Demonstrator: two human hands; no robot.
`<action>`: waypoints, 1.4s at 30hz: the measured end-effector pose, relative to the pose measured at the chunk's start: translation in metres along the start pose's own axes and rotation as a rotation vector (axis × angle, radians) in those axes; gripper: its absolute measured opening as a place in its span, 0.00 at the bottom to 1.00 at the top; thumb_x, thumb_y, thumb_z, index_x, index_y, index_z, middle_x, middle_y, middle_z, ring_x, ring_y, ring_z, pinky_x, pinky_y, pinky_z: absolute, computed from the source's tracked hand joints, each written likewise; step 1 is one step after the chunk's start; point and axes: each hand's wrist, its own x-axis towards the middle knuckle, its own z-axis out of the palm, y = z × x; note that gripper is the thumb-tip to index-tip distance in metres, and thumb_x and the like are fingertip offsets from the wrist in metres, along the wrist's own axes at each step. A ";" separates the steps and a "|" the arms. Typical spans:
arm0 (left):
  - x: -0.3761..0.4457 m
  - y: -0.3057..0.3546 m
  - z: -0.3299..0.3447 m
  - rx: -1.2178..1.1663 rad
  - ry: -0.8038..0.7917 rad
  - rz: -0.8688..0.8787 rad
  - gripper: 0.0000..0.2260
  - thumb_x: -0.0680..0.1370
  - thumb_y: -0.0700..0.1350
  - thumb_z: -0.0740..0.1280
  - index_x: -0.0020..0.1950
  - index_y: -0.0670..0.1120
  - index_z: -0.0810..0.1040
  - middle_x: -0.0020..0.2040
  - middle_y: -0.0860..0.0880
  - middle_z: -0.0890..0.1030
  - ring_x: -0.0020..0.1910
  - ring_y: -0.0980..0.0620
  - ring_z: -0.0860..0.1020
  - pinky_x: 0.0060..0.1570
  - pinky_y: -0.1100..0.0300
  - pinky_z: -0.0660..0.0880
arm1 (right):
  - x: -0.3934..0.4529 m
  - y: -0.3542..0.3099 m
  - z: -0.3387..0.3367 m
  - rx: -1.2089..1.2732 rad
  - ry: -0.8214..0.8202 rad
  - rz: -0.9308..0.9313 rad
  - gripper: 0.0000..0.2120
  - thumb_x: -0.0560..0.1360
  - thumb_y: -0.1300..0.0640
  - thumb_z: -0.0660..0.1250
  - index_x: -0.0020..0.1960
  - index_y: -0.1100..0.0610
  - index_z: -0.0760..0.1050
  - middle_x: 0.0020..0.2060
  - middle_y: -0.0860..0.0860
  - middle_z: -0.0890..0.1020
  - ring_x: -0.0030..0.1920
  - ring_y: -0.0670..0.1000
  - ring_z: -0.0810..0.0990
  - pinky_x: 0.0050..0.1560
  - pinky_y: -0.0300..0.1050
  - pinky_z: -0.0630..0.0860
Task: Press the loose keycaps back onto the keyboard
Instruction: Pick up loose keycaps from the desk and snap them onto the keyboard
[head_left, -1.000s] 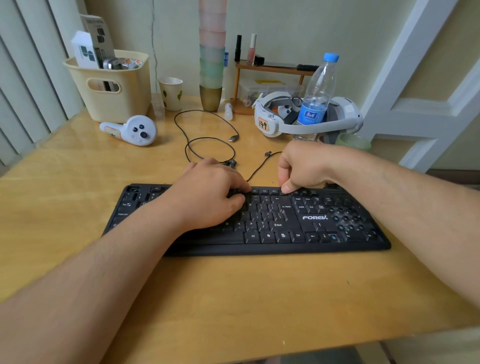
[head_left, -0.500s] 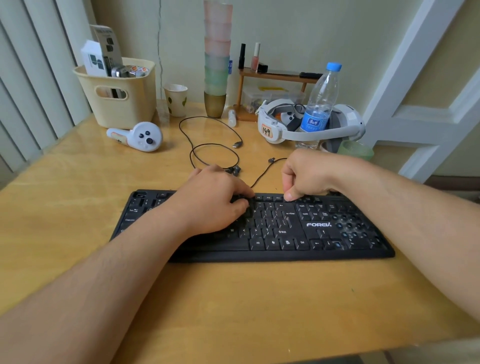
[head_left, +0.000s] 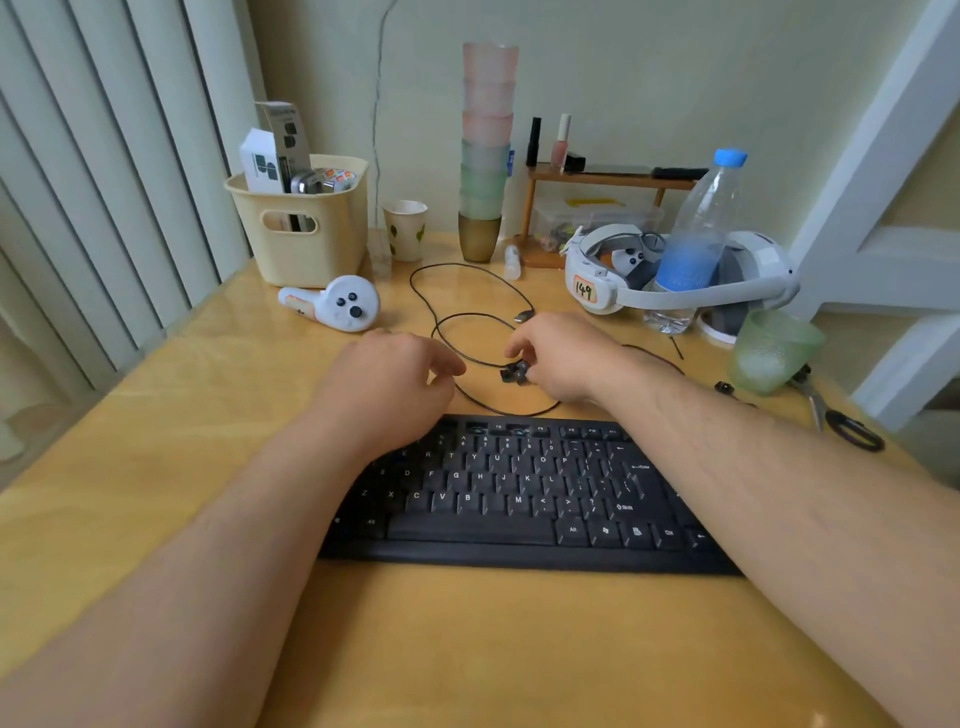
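Observation:
The black keyboard (head_left: 519, 499) lies in front of me on the yellow table, with open sockets in its top function row (head_left: 475, 429). A small pile of loose black keycaps (head_left: 514, 373) sits on the table just behind the keyboard, inside a loop of black cable. My right hand (head_left: 563, 358) reaches over the keyboard, and its thumb and fingertips pinch the pile from both sides. My left hand (head_left: 389, 387) hovers over the keyboard's upper left corner with loosely bent fingers and holds nothing. My forearms hide both ends of the keyboard.
A black cable (head_left: 467, 312) curls behind the keyboard. Further back are a white controller (head_left: 337, 306), a cream basket (head_left: 306, 228), a paper cup (head_left: 406, 228), stacked cups (head_left: 485, 156), a headset (head_left: 675, 280) and a water bottle (head_left: 701, 234). A green cup (head_left: 774, 353) and scissors (head_left: 841, 421) lie right.
Both hands have lifted off the keys and moved away from me. The right hand went from pressing the top row to the keycap pile behind the keyboard. The view has tilted.

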 end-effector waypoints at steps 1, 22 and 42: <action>0.000 0.001 0.000 0.003 0.008 0.009 0.13 0.80 0.48 0.65 0.60 0.59 0.84 0.58 0.59 0.85 0.60 0.52 0.80 0.61 0.51 0.77 | 0.001 0.001 0.000 0.000 0.013 0.000 0.17 0.77 0.62 0.72 0.60 0.44 0.83 0.56 0.49 0.81 0.53 0.52 0.79 0.53 0.46 0.79; -0.005 0.027 -0.006 -1.015 -0.061 -0.090 0.07 0.82 0.46 0.69 0.51 0.49 0.87 0.38 0.55 0.83 0.42 0.59 0.77 0.45 0.67 0.71 | -0.084 -0.033 0.009 0.653 0.669 -0.221 0.14 0.69 0.61 0.80 0.47 0.45 0.83 0.41 0.42 0.81 0.40 0.46 0.82 0.43 0.46 0.81; -0.007 0.021 -0.010 -0.875 -0.024 -0.065 0.02 0.79 0.45 0.74 0.50 0.50 0.88 0.47 0.47 0.88 0.53 0.43 0.84 0.61 0.49 0.80 | -0.087 -0.028 0.009 0.412 0.694 -0.317 0.10 0.73 0.60 0.77 0.50 0.47 0.87 0.37 0.44 0.82 0.35 0.46 0.78 0.37 0.39 0.77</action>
